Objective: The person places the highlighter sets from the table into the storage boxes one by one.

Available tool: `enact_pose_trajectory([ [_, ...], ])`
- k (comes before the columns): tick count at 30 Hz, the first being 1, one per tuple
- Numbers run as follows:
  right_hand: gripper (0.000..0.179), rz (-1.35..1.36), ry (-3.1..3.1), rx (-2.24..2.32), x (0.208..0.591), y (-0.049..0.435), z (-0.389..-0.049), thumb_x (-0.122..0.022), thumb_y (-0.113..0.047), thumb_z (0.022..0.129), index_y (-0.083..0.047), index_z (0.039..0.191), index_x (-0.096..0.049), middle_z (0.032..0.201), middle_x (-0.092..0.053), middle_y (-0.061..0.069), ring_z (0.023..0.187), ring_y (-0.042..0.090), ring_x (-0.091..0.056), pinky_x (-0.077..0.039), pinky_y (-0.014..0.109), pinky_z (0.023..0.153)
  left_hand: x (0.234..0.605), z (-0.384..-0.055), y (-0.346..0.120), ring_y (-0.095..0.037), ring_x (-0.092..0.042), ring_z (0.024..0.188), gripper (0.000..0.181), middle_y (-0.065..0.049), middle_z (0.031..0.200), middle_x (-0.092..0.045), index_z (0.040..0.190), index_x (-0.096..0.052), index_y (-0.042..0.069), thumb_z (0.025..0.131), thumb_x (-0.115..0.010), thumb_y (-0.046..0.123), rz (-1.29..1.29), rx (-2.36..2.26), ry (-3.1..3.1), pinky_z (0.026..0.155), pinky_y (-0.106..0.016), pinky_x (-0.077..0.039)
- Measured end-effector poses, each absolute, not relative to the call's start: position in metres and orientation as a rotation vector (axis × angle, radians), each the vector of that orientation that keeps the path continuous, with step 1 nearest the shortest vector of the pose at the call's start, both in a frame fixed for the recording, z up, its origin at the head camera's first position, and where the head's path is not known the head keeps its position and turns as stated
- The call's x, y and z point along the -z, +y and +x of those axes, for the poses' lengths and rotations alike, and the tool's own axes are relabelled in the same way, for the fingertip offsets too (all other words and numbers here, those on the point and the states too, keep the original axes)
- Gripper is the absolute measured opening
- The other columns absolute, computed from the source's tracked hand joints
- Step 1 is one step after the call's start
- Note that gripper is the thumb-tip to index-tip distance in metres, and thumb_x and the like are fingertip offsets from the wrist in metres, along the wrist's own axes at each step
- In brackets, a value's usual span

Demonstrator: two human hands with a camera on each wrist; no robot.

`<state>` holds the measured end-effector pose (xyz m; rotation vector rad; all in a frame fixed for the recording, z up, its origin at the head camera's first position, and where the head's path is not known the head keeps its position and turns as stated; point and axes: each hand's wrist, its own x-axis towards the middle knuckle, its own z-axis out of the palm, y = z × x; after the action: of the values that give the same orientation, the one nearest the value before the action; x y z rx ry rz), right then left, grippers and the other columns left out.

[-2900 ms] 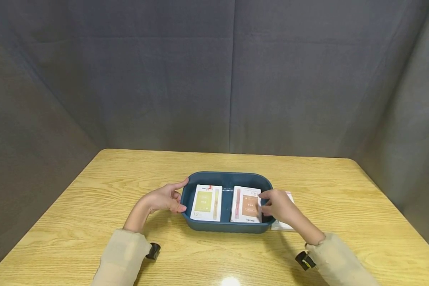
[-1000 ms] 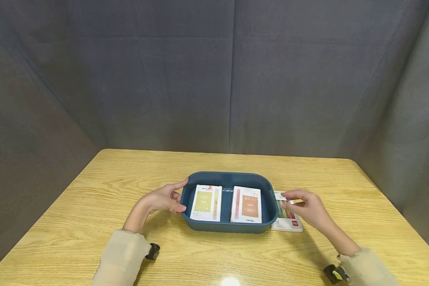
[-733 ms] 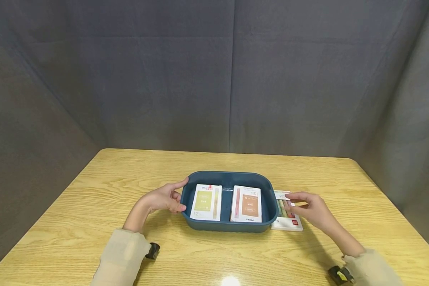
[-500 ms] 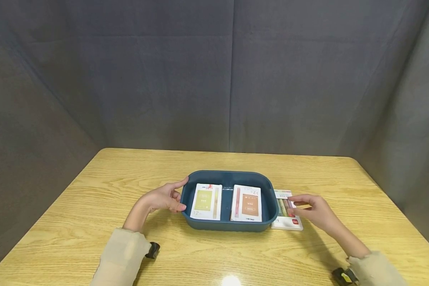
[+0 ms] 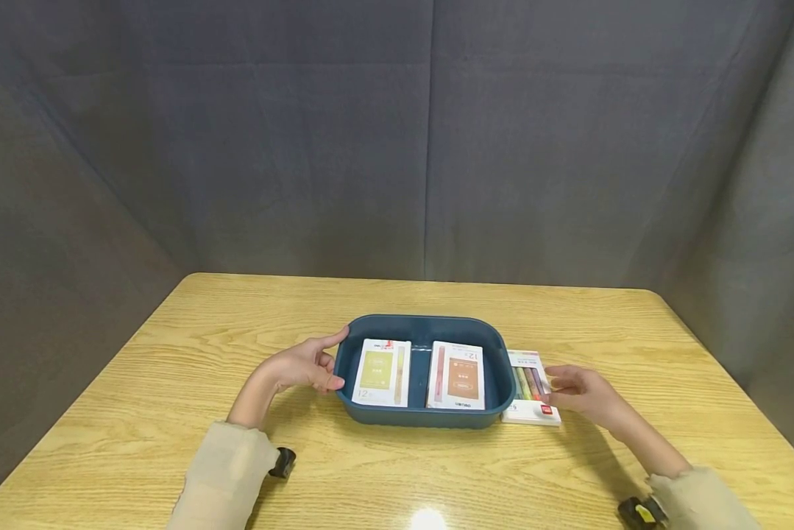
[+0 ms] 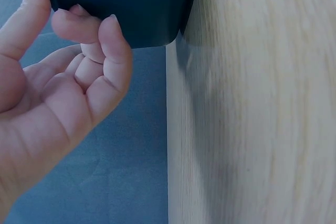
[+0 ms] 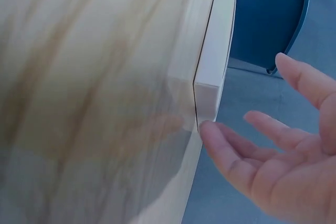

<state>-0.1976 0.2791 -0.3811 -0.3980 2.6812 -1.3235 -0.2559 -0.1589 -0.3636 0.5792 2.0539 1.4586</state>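
A dark blue plastic bin (image 5: 430,419) stands on the table with two flat white pen boxes inside. The left box (image 5: 381,373) has a green-yellow panel, the right one (image 5: 457,375) an orange-brown panel. My left hand (image 5: 307,366) holds the bin's left end, thumb and forefinger at the rim and the other fingers curled against the outer wall. A third white box (image 5: 525,414) lies flat against the bin's right end; several coloured pens show through its window. My right hand (image 5: 583,394) is at that box's right edge, fingers loosely bent and apart, one fingertip (image 7: 207,127) right by its corner.
All of this is on a light wood table (image 5: 291,302) with rounded far corners. Grey curtains (image 5: 430,147) hang behind it and along both sides. Each sleeve cuff has a small black device (image 5: 282,463) beside it.
My right hand has left the orange-brown box in the bin and moved right, across the windowed pen box to its right edge. My left hand and the bin have stayed put.
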Motion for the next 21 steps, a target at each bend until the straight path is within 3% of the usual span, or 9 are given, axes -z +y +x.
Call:
enact_pose_trajectory([
  [6,0.055,-0.370,2.635,1.252,0.3793,0.2775,-0.1979,-0.061,-0.014,0.084,0.021,0.121,-0.038,0.111,-0.046,0.039,0.104,0.047,-0.045,-0.045,0.046,0.079,0.3643,-0.2555,-0.1587,-0.014,-0.041,0.051,0.092,-0.004,0.061,-0.041,0.143,-0.002,0.003,0.078,-0.067,-0.001,0.578,-1.465,2.052,0.057,-0.029,-0.040],
  [21,0.054,-0.334,2.563,1.286,0.3795,0.2805,-0.1989,-0.057,-0.015,0.087,0.021,0.122,-0.036,0.114,-0.044,0.039,0.104,0.044,-0.047,-0.046,0.044,0.077,0.3637,-0.2553,-0.1589,-0.015,-0.039,0.050,0.092,-0.004,0.061,-0.040,0.143,-0.001,0.002,0.078,-0.066,-0.001,0.587,-1.475,2.034,0.056,-0.030,-0.038],
])
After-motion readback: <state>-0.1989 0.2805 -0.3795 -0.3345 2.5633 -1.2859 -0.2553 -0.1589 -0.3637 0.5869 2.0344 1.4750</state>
